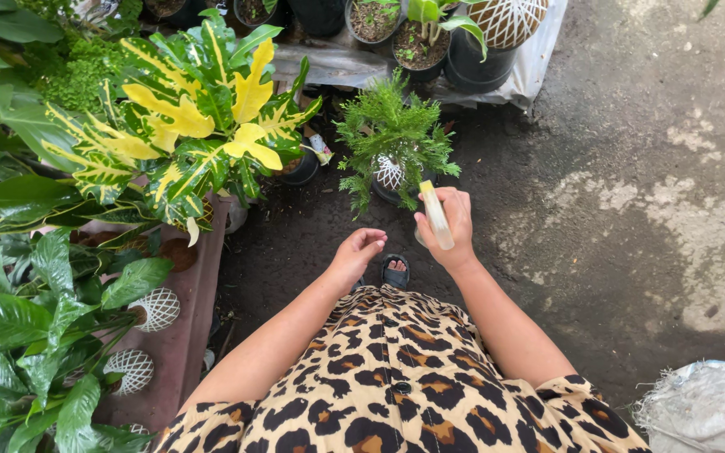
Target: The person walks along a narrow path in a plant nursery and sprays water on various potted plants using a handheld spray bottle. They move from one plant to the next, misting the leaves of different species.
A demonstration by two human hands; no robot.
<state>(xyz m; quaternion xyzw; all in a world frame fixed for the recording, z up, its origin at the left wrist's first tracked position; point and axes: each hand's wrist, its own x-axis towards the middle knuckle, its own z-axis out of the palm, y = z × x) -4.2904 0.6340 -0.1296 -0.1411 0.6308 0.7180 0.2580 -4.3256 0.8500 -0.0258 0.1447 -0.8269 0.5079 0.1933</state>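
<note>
My right hand (pixel 451 226) grips a small clear spray bottle with a yellow-green top (pixel 435 214), its top end turned toward a small feathery green plant (pixel 394 134) in a white-patterned pot (pixel 390 174) on the ground just ahead. My left hand (pixel 356 254) hangs loosely at waist height, fingers relaxed and holding nothing, a little left of and below the bottle. Between the hands, my sandalled foot (pixel 395 271) shows under the leopard-print dress (pixel 396 377).
A large yellow-and-green croton (pixel 199 117) stands at left. Broad-leaved plants in white lattice pots (pixel 154 309) sit on a reddish shelf (pixel 186 335). Dark pots (pixel 417 42) line the back. A white sack (pixel 706 407) lies at bottom right on the damp concrete.
</note>
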